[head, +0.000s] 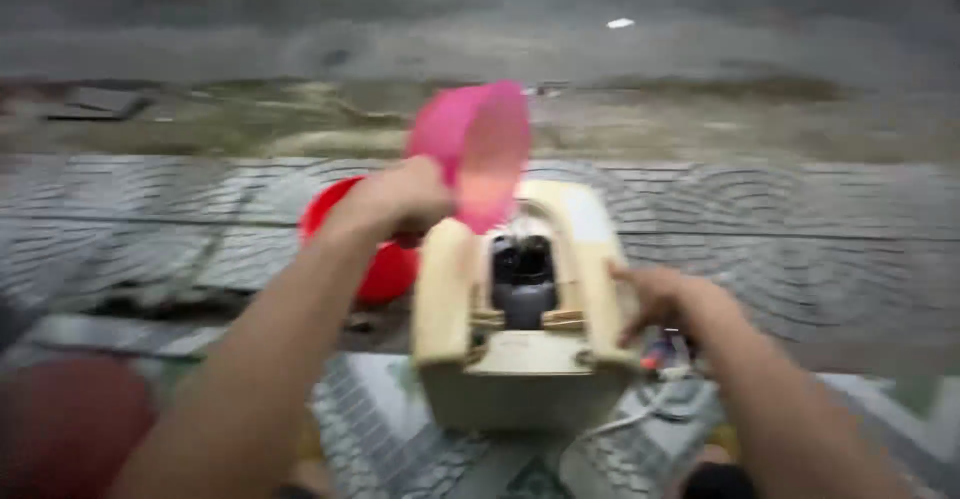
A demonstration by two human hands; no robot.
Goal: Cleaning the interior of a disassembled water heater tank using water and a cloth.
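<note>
the paving of patterned grey blocks fills most of the view, with dirt and a dark road beyond. in front stands a cream machine, boxy, with a dark opening in its top and a white cord trailing at its right foot. behind its left side sits a red tub, partly hidden. a pink scoop is tipped over the opening, gripped by the left hand, which is closed around its lower end. the right hand presses on the machine's right wall, fingers curled; whether it grips or just steadies, i cannot tell. the view is blurred. judged from this, whatever the scoop carries could miss the narrow opening and run down the casing toward the cord, since the scoop is wider than the hole. a hard push from the right hand could also tilt the machine.
</note>
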